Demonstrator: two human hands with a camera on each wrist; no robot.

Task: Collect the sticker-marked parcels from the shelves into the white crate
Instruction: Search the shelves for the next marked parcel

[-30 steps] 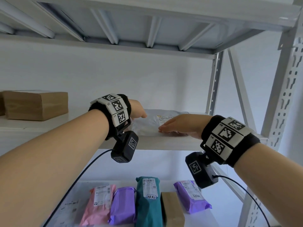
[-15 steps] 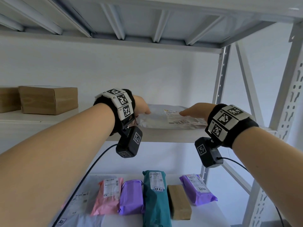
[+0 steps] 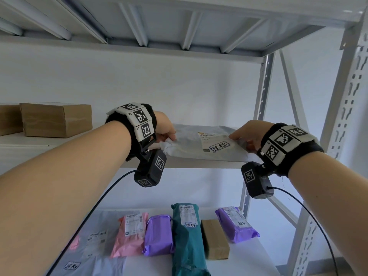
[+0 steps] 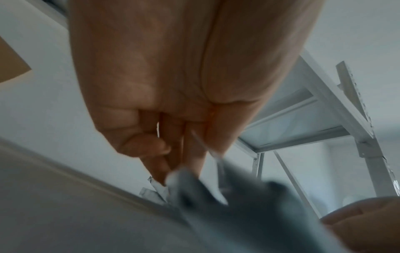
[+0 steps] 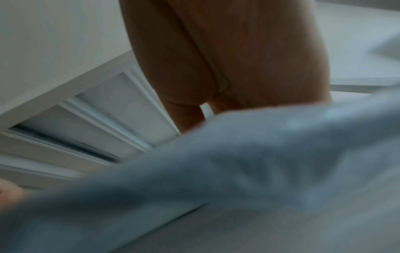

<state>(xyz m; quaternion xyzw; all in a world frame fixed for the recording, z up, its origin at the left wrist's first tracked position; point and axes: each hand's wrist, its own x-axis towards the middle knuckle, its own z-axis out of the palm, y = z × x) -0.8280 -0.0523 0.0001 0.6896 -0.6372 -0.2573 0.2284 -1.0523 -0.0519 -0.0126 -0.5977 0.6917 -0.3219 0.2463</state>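
Note:
A flat grey parcel (image 3: 189, 145) with a white label and a handwritten sticker (image 3: 220, 146) lies at the front of the middle shelf (image 3: 191, 164). My left hand (image 3: 166, 132) pinches its left corner; the left wrist view shows my left hand's fingers (image 4: 160, 172) curled on the crumpled grey parcel (image 4: 194, 190). My right hand (image 3: 242, 134) grips the right end, thumb on top. The right wrist view is blurred: only the grey parcel (image 5: 238, 154) under my right palm (image 5: 238, 59) shows. The white crate is out of sight.
Two brown cartons (image 3: 56, 119) stand at the left of the same shelf. Below lie a grey mailer (image 3: 93, 253), pink (image 3: 129, 234), purple (image 3: 158, 234), teal (image 3: 186, 236) and purple (image 3: 236, 225) parcels and a brown box (image 3: 216, 241). A steel upright (image 3: 338, 116) stands right.
My right hand slid from the parcel's middle to its right end and closed on it. The left hand stayed on the left corner. The parcel has come toward the shelf's front edge.

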